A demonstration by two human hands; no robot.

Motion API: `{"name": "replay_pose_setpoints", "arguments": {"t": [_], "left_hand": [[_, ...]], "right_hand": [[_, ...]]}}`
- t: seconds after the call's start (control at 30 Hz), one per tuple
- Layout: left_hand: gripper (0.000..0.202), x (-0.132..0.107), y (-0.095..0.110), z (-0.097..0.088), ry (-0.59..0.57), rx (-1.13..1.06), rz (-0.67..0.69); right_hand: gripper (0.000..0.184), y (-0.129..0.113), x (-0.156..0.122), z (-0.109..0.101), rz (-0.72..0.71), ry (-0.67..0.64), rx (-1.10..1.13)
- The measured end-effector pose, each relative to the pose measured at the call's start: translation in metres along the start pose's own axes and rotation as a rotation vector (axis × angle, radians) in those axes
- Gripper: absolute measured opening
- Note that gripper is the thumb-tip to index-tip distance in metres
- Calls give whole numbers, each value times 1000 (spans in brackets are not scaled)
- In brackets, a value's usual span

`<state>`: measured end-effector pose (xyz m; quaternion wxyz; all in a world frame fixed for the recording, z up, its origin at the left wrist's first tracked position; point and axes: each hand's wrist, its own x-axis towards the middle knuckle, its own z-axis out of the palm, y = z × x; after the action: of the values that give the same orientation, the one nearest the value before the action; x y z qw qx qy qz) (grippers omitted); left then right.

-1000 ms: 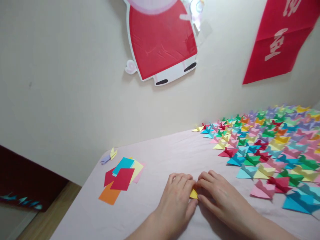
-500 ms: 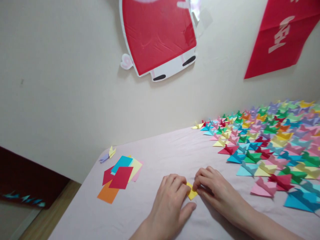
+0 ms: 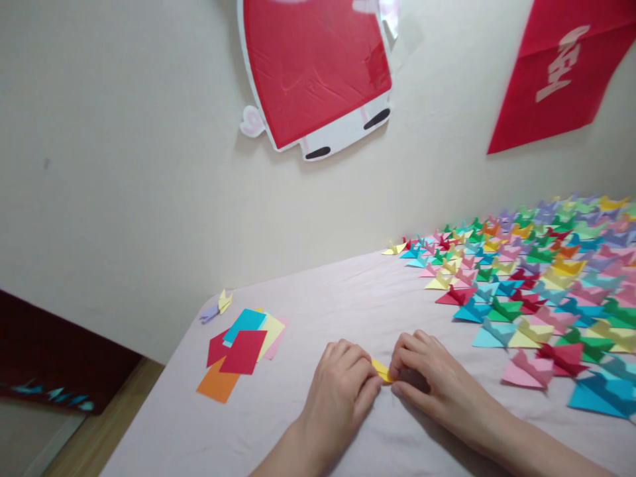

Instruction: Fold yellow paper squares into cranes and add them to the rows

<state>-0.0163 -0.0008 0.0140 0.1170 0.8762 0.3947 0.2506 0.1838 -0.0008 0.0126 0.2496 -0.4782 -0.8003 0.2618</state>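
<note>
A small folded piece of yellow paper (image 3: 381, 371) lies low over the pale bedsheet, between my two hands. My left hand (image 3: 342, 384) pinches its left end, thumb and fingers drawn together. At the opposite end, my right hand (image 3: 424, 371) grips the paper with bent fingers, its thumb low beside the near edge. Only a narrow yellow strip shows; the fingertips cover both ends. To the left of my hands is a loose pile of coloured paper sheets, with a red sheet (image 3: 244, 352) on top and an orange sheet (image 3: 217, 381) at the near side.
Many folded paper cranes in rows cover the right side, a pink crane (image 3: 527, 370) and a blue crane (image 3: 601, 395) nearest. A few folded pieces (image 3: 217, 308) sit by the far left corner. The wall (image 3: 149, 165) borders the far edge; the left edge drops to a wooden floor.
The yellow paper has gone from a small diamond shape to a narrow strip. My left thumb has moved up against the paper. The view has shifted slightly.
</note>
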Motion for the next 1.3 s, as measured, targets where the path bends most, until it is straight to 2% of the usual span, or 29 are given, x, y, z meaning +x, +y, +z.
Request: {"name": "replay_pose_setpoints", "arguments": {"t": [0.1, 0.4, 0.53, 0.7, 1.0, 1.3], "left_hand": [[14, 1, 0, 3, 3, -51, -68], [16, 2, 3, -3, -53, -130, -125], [16, 3, 4, -2, -43, -120, -160], [16, 7, 6, 1, -35, -49, -162], [18, 8, 2, 11, -40, 45, -143], [16, 11, 2, 13, -55, 155, -105]], "right_hand": [[13, 1, 1, 0, -2, -7, -3], [15, -3, 4, 3, 43, 14, -39], [15, -3, 4, 4, 40, 24, -48], [14, -4, 5, 4, 32, 38, -74], [13, -2, 5, 6, 30, -10, -154], [12, 0, 6, 3, 16, -28, -115]]}}
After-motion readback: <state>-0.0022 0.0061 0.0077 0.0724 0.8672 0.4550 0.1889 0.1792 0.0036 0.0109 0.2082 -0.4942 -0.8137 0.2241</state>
